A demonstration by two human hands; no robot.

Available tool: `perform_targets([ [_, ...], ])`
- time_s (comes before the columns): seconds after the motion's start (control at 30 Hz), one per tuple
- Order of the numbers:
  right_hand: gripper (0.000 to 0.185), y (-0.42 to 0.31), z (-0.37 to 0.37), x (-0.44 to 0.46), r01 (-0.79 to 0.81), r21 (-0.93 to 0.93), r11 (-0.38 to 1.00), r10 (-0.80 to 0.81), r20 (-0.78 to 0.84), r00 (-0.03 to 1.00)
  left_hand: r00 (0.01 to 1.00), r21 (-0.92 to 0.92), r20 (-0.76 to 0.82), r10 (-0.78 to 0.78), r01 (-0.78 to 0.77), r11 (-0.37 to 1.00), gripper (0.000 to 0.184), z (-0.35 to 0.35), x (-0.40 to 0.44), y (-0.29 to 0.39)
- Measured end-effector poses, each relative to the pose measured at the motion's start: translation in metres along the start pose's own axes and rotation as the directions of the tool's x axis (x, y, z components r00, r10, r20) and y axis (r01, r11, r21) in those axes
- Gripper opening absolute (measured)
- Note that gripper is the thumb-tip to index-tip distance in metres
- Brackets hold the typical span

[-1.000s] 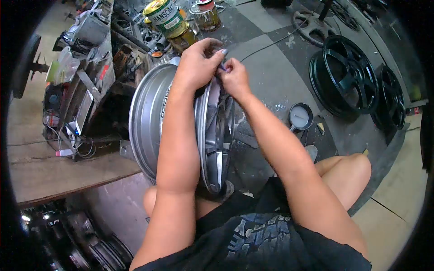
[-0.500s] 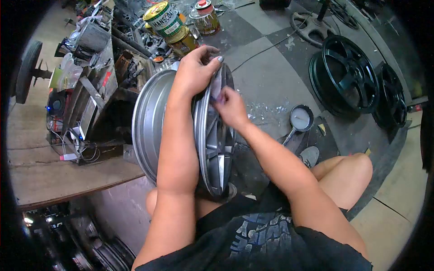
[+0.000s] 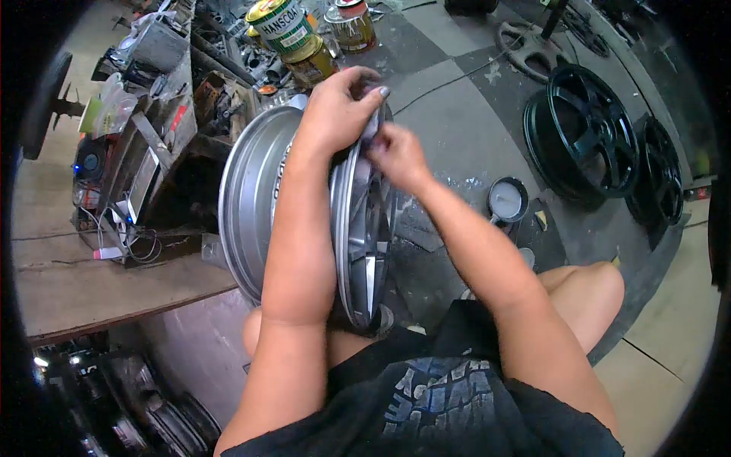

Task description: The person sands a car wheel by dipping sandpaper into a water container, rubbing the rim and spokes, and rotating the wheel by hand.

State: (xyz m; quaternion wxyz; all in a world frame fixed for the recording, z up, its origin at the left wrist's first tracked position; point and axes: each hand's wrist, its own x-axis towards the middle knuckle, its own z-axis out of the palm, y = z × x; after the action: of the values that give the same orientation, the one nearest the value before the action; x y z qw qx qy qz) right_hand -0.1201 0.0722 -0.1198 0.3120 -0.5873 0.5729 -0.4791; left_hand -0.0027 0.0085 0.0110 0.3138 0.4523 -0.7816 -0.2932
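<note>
A silver alloy wheel rim (image 3: 245,206) stands upright between my knees, its spoked face turned to the right. At the top edge, my left hand (image 3: 339,110) is bent over the rim with its fingers curled and partly hidden behind it. My right hand (image 3: 401,158) is closed at the upper part of the spoked face, pressing a thin greyish-purple sheet (image 3: 372,128), which looks like sandpaper, against the metal. My left forearm hides part of the barrel, and the fingers cover most of the sheet.
Paint cans (image 3: 285,30) stand beyond the wheel. A small pan of whitish liquid (image 3: 506,199) sits on the floor to the right. Dark wheels (image 3: 582,133) lean farther right. At left is a cluttered metal stand (image 3: 171,145); more rims (image 3: 164,415) lie at lower left.
My right hand has shifted slightly right and up along the wheel face. My left hand stays bent over the rim's top. The whole view has moved a little.
</note>
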Motion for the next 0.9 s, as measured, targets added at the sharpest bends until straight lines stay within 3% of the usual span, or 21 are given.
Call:
perform_targets([
  [0.03,0.011,0.010,0.005,0.024,0.037,0.025,0.999,-0.033,-0.146,0.989,1.000,-0.049,0.015,-0.022,0.022,0.999,0.037,0.001,0.000,0.008],
  [0.07,0.011,-0.002,-0.006,0.037,-0.069,0.109,0.992,0.082,-0.120,0.989,0.999,-0.098,0.024,-0.038,0.041,0.994,0.037,0.001,0.002,0.012],
  [0.13,0.010,-0.013,-0.004,0.035,-0.059,0.108,0.992,0.080,-0.200,0.976,1.000,-0.068,0.022,-0.022,0.024,0.997,0.038,-0.003,0.004,0.010],
  [0.2,0.010,-0.003,0.009,0.009,-0.070,0.074,0.995,0.081,-0.146,0.986,0.997,0.142,0.025,-0.070,0.066,0.988,0.032,-0.010,0.007,0.014],
  [0.23,0.014,-0.002,0.012,-0.012,-0.011,0.084,0.996,0.017,-0.064,0.998,0.998,0.138,0.017,-0.066,0.063,0.988,0.032,-0.011,0.010,0.014],
  [0.27,0.016,-0.010,0.008,-0.030,-0.107,0.126,0.986,0.097,0.086,0.992,0.998,0.109,0.015,-0.065,0.063,0.992,0.033,-0.010,0.009,0.012],
  [0.33,0.010,-0.014,-0.010,-0.019,-0.055,-0.027,0.998,0.059,0.171,0.984,0.997,0.055,0.013,-0.073,0.072,0.996,0.035,-0.007,0.003,0.006],
  [0.4,0.012,0.007,-0.005,0.021,-0.002,0.027,1.000,0.004,-0.051,0.999,0.999,0.112,0.028,-0.043,0.039,0.993,0.034,-0.002,0.002,0.010],
  [0.43,0.013,0.005,-0.011,0.042,-0.033,0.020,0.999,0.035,-0.126,0.991,0.998,0.040,0.039,-0.046,0.044,0.998,0.034,0.001,0.005,0.010],
  [0.47,0.013,0.006,-0.009,0.042,-0.030,0.021,0.999,0.033,-0.124,0.992,0.998,-0.030,0.046,-0.046,0.047,0.998,0.033,0.000,0.007,0.010],
  [0.53,0.013,0.007,-0.005,0.035,-0.081,0.040,0.996,0.087,-0.172,0.981,0.997,0.006,0.054,-0.053,0.053,0.999,0.033,-0.005,0.009,0.010],
  [0.6,0.016,0.005,0.005,-0.008,-0.049,0.036,0.998,0.050,-0.024,0.998,1.000,0.038,-0.004,-0.006,0.006,0.999,0.038,-0.004,0.012,-0.003],
  [0.67,0.017,-0.006,0.000,-0.037,-0.184,0.094,0.978,0.171,0.125,0.977,0.999,0.049,0.005,-0.032,0.031,0.998,0.038,-0.006,0.009,0.001],
  [0.73,0.020,0.005,-0.007,-0.008,-0.092,-0.025,0.995,0.093,0.037,0.995,1.000,0.107,0.017,-0.009,0.007,0.994,0.033,-0.004,0.001,0.008],
  [0.77,0.024,0.018,-0.009,0.020,-0.043,-0.012,0.999,0.041,-0.123,0.991,0.999,0.113,0.032,-0.011,0.007,0.994,0.033,-0.003,-0.001,0.013],
  [0.8,0.027,0.020,-0.018,0.050,-0.131,0.037,0.991,0.136,-0.237,0.962,0.999,0.093,0.048,-0.024,0.019,0.995,0.033,-0.003,-0.003,0.019],
  [0.87,0.034,0.038,-0.028,0.074,-0.230,-0.121,0.966,0.207,-0.176,0.962,0.998,0.081,0.065,-0.020,0.015,0.997,0.033,-0.004,-0.005,0.019],
  [0.9,0.034,0.043,-0.029,0.065,-0.224,-0.115,0.968,0.200,-0.194,0.961,0.998,0.061,0.057,-0.040,0.036,0.997,0.035,-0.004,-0.007,0.005],
])
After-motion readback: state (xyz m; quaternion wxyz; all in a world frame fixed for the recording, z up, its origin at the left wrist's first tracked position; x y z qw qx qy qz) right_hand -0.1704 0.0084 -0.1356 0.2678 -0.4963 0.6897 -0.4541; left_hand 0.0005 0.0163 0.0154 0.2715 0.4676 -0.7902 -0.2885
